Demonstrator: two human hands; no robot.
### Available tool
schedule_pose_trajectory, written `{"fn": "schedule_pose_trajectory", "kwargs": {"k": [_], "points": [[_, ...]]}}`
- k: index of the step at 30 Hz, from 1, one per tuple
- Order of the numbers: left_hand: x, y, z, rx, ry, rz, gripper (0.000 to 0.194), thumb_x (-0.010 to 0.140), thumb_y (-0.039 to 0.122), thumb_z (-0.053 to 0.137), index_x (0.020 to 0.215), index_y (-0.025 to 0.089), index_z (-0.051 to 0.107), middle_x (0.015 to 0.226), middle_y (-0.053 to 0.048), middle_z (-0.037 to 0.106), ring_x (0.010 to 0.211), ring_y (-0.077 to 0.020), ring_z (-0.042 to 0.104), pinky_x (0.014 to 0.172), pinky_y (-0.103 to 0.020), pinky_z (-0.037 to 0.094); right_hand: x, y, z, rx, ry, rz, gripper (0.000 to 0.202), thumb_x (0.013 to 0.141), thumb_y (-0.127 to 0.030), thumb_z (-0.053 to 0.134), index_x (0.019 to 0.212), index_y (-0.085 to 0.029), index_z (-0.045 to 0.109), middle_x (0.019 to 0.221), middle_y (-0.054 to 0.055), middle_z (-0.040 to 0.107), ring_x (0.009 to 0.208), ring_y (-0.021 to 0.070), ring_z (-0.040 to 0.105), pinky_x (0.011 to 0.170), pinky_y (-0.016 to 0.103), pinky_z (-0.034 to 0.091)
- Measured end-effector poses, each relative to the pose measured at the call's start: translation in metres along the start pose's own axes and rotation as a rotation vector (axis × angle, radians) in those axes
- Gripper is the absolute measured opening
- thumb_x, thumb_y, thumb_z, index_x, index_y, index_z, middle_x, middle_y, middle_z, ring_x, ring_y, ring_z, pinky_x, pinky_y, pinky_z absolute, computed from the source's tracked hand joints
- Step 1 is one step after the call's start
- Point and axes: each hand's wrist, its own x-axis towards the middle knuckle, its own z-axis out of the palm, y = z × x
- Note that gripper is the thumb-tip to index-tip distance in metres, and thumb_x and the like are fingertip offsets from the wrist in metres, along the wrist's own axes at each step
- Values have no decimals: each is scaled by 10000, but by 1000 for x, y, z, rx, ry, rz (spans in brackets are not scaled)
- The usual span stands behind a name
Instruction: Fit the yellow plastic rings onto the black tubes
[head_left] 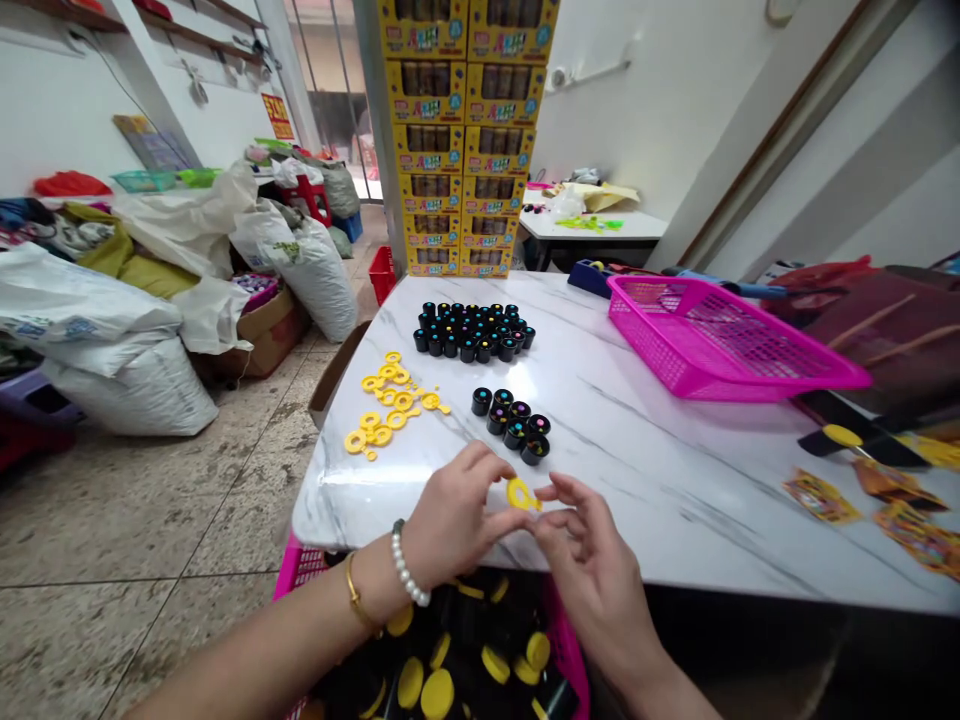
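Between the fingertips of my left hand (461, 515) is a small yellow plastic ring with a short stem (517, 493), held just above the table's front edge. The thumb and forefinger of my right hand (592, 560) close around its stem end. Just beyond my hands stands a small group of short black caps (516, 435) with coloured dots in them. Similar yellow rings (386, 400) lie loosely scattered to the left. Farther back, many more black caps (472, 332) are packed in a block.
Below the table edge, a pink basket (570, 655) holds black tubes with yellow ends (437, 692). Another pink basket (727, 340) sits on the white marbled table (637, 500) at right. Yellow packets (821, 497) lie far right. Stacked yellow boxes (465, 150) rise behind; white sacks (127, 370) stand left.
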Motion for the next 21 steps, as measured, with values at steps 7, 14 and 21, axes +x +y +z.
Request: {"fn": "schedule_pose_trajectory", "kwargs": {"k": [7, 14, 21], "points": [[9, 10, 31, -78, -32, -17, 357, 745, 357, 704, 1022, 166, 585, 911, -37, 559, 703, -133, 521, 671, -268, 472, 50, 11, -30, 252, -211, 366, 419, 804, -490, 611, 1041, -148, 560, 543, -74, 455, 367, 47, 332, 359, 186, 255], [26, -2, 35, -31, 88, -188, 394, 749, 367, 692, 1057, 148, 579, 959, -61, 582, 704, -139, 545, 692, -299, 490, 76, 23, -44, -42, -239, 219, 309, 833, -360, 573, 1054, -163, 664, 620, -10, 588, 521, 121, 505, 504, 238, 402], [-1, -3, 22, -51, 11, -205, 246, 746, 259, 693, 953, 182, 587, 901, -27, 591, 707, -134, 546, 679, -269, 472, 53, 15, -45, 20, -382, 152, 267, 821, -348, 611, 1039, -245, 725, 846, 32, 650, 651, 135, 561, 579, 249, 446]]}}
